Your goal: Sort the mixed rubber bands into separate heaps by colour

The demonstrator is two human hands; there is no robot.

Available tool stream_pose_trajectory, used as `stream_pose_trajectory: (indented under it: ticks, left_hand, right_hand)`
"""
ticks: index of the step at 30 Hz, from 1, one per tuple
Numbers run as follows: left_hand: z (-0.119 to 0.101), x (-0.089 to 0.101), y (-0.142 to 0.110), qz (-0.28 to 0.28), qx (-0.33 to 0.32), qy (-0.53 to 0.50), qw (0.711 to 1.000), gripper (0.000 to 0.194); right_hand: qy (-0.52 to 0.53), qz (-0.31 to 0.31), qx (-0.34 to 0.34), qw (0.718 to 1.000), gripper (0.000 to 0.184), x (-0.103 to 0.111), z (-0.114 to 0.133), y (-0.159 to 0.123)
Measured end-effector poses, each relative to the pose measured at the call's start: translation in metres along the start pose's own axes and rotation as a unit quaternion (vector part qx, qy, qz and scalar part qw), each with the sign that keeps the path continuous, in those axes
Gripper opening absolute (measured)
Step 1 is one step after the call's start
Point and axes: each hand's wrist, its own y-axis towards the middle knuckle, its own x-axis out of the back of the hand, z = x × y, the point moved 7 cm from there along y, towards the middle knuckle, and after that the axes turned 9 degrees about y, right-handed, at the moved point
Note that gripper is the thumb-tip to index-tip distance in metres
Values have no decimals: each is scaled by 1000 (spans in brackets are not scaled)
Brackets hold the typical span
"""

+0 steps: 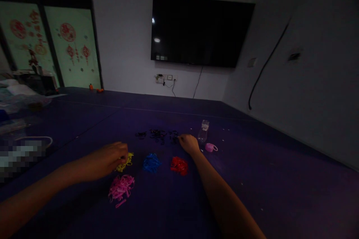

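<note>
Small piles of rubber bands lie on the dark purple table (pixel 280 179): yellow (pixel 125 163), blue (pixel 151 163), red (pixel 179 165) and pink (pixel 121 188). Farther back lies a scatter of black bands (pixel 158 135). My left hand (pixel 112 158) rests with curled fingers on the yellow pile. My right hand (pixel 189 143) reaches to the right end of the black bands with its fingertips pinched together; what they hold is too small to see.
A small clear bottle (pixel 204 130) stands right of my right hand, with a pink lid (pixel 210 147) beside it. A dark TV (pixel 200 31) hangs on the far wall. Clutter and a white cord (pixel 36 140) sit at the table's left.
</note>
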Motion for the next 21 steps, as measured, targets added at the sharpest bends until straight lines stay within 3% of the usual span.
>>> stream_pose_trajectory:
  ticks: [6, 10, 16, 21]
  left_hand:
    - [16, 6, 53, -90, -3, -16, 996, 17]
    - [21, -1, 98, -130, 10, -25, 991, 19]
    - [25, -32, 159, -92, 27, -20, 995, 29]
    - [27, -68, 183, -13, -8, -26, 1000, 31]
  right_hand:
    - [6, -5, 5, 1000, 35, 0, -1, 0]
    - [8, -9, 6, 1000, 35, -1, -2, 0]
    - [17, -8, 4, 1000, 35, -1, -1, 0]
    - [13, 1, -7, 1000, 35, -2, -1, 0]
